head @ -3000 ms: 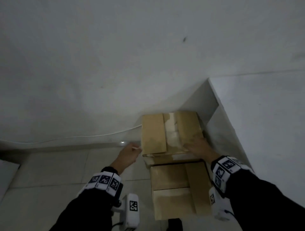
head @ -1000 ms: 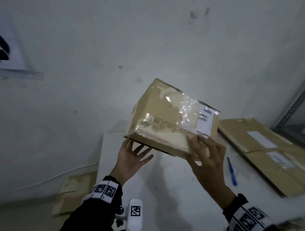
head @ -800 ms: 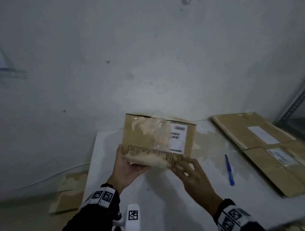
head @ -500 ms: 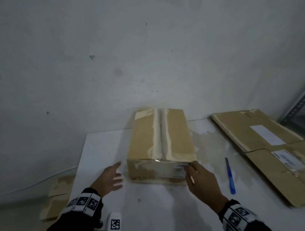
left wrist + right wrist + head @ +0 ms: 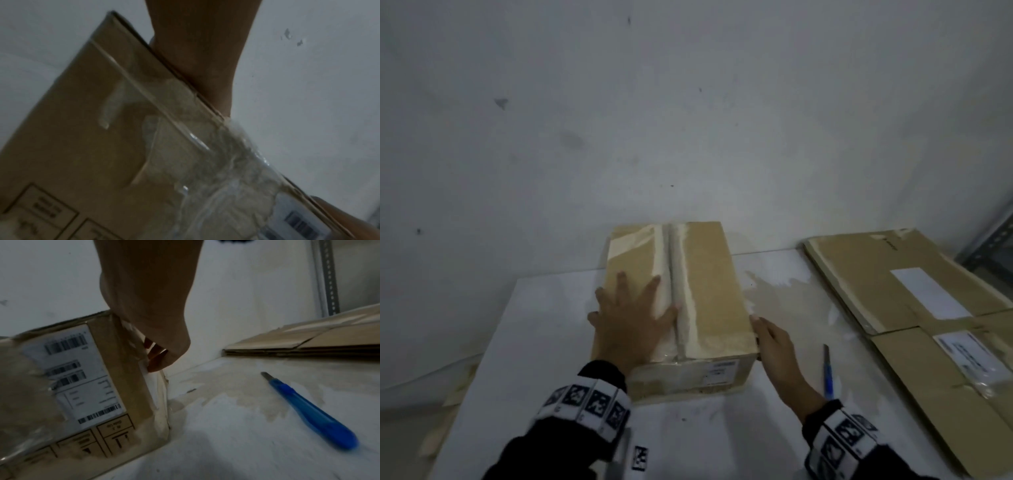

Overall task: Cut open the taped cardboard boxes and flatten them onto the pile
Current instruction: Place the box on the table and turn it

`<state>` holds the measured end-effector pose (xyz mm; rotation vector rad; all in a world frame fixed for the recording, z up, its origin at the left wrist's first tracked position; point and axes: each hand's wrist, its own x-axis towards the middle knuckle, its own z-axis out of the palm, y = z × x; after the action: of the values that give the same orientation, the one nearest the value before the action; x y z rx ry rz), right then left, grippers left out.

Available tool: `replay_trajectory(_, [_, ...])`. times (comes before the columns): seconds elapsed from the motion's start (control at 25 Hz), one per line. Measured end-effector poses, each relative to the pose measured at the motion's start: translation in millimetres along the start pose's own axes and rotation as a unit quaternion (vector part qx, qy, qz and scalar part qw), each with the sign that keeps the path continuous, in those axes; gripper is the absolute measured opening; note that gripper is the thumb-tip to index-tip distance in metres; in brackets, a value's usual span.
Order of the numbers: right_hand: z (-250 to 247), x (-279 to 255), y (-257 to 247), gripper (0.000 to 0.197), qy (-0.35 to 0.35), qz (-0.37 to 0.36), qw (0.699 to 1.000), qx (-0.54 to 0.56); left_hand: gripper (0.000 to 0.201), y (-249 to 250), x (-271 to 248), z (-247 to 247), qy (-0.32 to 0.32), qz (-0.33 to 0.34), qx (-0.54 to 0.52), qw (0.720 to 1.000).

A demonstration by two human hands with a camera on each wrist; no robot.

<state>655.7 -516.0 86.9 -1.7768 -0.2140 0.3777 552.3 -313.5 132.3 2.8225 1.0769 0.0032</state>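
A taped cardboard box (image 5: 709,284) stands upright on the white table (image 5: 524,342), its top seam covered by clear tape, a shipping label (image 5: 72,369) on its near side. My left hand (image 5: 630,318) lies flat on the box top, fingers spread, left of the seam. My right hand (image 5: 774,339) rests with straight fingers against the box's right side near the front corner. A blue utility knife (image 5: 828,371) lies on the table just right of that hand, its blade end (image 5: 266,375) pointing toward the wall. In the left wrist view the box side (image 5: 102,146) fills the frame.
A pile of flattened cardboard (image 5: 914,298) lies on the table's right part, reaching the front right edge. More cardboard (image 5: 452,401) lies on the floor left of the table. A wall stands right behind the box. A metal shelf upright (image 5: 989,236) is at far right.
The box was lifted from the floor stack, turned in both hands and set down on the table. Since then my left hand moved onto the box top; my right hand slid to its right side.
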Motion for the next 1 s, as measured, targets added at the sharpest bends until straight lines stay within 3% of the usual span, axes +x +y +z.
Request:
replay_trajectory(0.08, [-14,-5,16,0.025,-0.021,0.041,0.999,0.008,0.079,-1,-12,5,0.041,0.001,0.026,0.999])
replay_trajectory(0.12, [-24,-4,28,0.020,-0.008,0.043,0.997,-0.064,0.078,-2,-17,6,0.046,-0.005,0.016,0.999])
replay_trajectory(0.24, [-74,5,73,0.028,0.077,0.087,0.947,-0.299,0.079,5,-39,13,0.026,-0.026,0.014,0.999])
replay_trajectory(0.36, [-111,5,99,0.036,0.110,0.135,0.913,-0.369,0.083,13,-69,24,0.060,-0.018,0.010,0.998])
replay_trajectory(0.6, [-111,21,91,0.021,0.006,0.144,0.940,-0.310,0.073,36,-113,33,0.066,-0.062,0.008,0.996])
replay_trajectory(0.68, [-103,28,73,0.016,-0.013,0.128,0.955,-0.268,0.065,39,-117,28,0.027,-0.065,0.006,0.998])
replay_trajectory(0.84, [-84,44,2,0.020,0.033,0.076,0.991,-0.108,0.068,38,-111,21,-0.002,-0.038,0.023,0.999])
replay_trajectory(0.92, [-72,48,-44,0.013,0.000,0.050,0.998,-0.048,0.068,35,-101,11,-0.067,-0.039,0.000,0.997])
replay_trajectory(1.0, [-56,45,-86,0.009,-0.059,0.021,0.997,-0.034,0.052,33,-87,-9,-0.108,-0.011,0.005,0.994])
